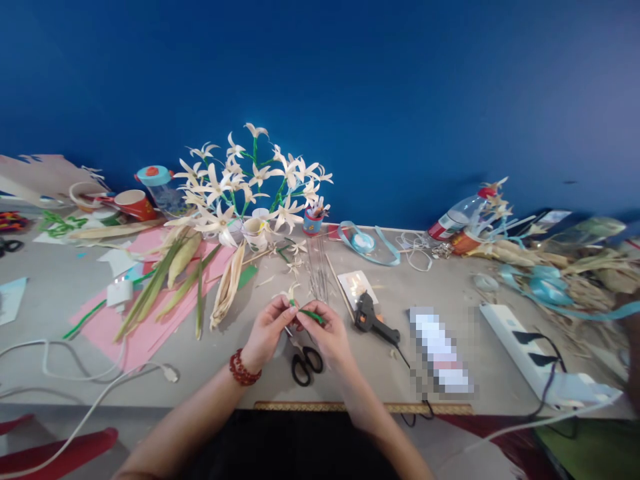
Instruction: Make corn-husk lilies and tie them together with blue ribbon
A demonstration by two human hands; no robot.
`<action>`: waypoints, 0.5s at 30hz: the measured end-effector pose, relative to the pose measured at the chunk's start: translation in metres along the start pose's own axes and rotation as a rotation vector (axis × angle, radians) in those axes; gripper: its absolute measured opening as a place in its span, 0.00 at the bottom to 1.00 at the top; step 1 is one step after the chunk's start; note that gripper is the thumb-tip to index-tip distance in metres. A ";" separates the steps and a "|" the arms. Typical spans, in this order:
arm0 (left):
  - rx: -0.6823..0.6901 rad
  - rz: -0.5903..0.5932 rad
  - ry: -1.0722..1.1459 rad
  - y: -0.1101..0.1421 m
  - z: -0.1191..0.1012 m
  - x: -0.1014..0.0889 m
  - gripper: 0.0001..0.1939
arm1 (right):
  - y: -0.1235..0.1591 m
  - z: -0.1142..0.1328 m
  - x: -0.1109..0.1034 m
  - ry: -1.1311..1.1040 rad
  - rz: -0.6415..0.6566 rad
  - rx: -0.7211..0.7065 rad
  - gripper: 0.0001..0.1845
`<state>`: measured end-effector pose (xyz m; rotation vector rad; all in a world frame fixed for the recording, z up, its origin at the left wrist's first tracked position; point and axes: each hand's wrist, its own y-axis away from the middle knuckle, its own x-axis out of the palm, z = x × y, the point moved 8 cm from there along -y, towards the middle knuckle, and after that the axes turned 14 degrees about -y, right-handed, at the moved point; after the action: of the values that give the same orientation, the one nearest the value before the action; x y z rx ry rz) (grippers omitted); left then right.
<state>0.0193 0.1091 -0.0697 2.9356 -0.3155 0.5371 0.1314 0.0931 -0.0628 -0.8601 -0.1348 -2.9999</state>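
Observation:
My left hand [268,331] and my right hand [327,333] meet over the middle of the table [210,373]. Both pinch a thin green stem [311,315] with a small cream flower [289,293] at its far end. The left fingers close on the stem near the flower; the right fingers close on its green-wrapped part. A red bead bracelet [243,369] circles my left wrist. Black-handled scissors [303,358] lie on the table just under my hands.
A bouquet of cream flowers [250,180] stands in a cup behind. Corn husks [227,287] lie on pink paper [135,327] at left. A black glue gun [373,319], thin wires [317,270], power strip [530,350], blue ribbon [545,290], a bottle [457,217] lie right.

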 end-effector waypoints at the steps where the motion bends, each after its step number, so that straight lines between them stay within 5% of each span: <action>1: 0.001 -0.007 -0.006 0.000 0.000 -0.001 0.09 | 0.000 0.001 0.000 0.029 -0.005 -0.025 0.09; 8: -0.044 -0.020 0.091 0.001 0.003 0.001 0.10 | 0.001 -0.004 0.001 0.034 0.015 -0.019 0.09; 12: -0.020 -0.123 0.051 -0.001 0.005 -0.006 0.11 | 0.010 0.028 0.008 0.433 0.061 -0.408 0.01; 15: -0.034 -0.146 0.000 -0.001 0.010 -0.009 0.10 | 0.022 0.045 0.024 0.769 0.143 -0.698 0.07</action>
<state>0.0152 0.1103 -0.0824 2.8963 -0.1070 0.5057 0.1361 0.0756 -0.0105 0.3408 0.9597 -2.9774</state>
